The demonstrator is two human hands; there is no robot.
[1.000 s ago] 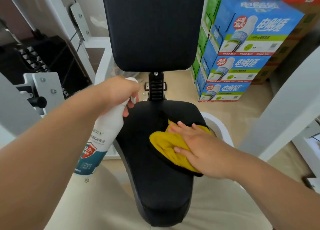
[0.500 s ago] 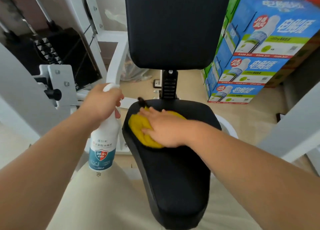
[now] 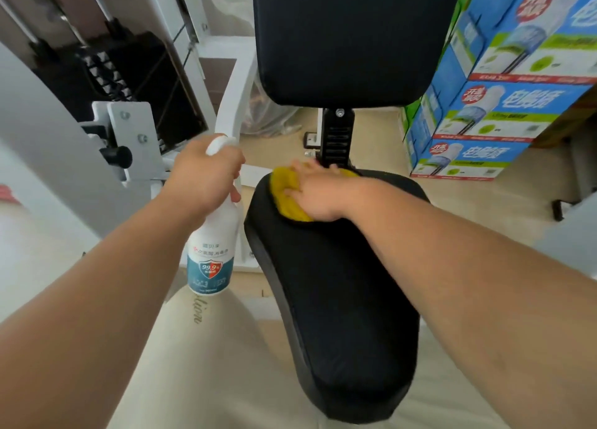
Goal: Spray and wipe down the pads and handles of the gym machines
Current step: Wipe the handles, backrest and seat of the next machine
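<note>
A yellow cloth (image 3: 286, 191) is pressed flat onto the black seat pad (image 3: 339, 299) at its twelve o'clock end by the right hand (image 3: 318, 192), fingers straight and spread. At the pad's nine o'clock a white spray bottle (image 3: 211, 251) is gripped round the neck by the left hand (image 3: 206, 173) — held upright, just beside the pad. The back pad (image 3: 349, 37) is seen upright at twelve o'clock; blue boxes (image 3: 484, 121) are stacked at two o'clock.

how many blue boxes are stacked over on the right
3: a bottom box, a middle box and a top box, stacked right of the back pad; others may lie beyond the frame.
</note>
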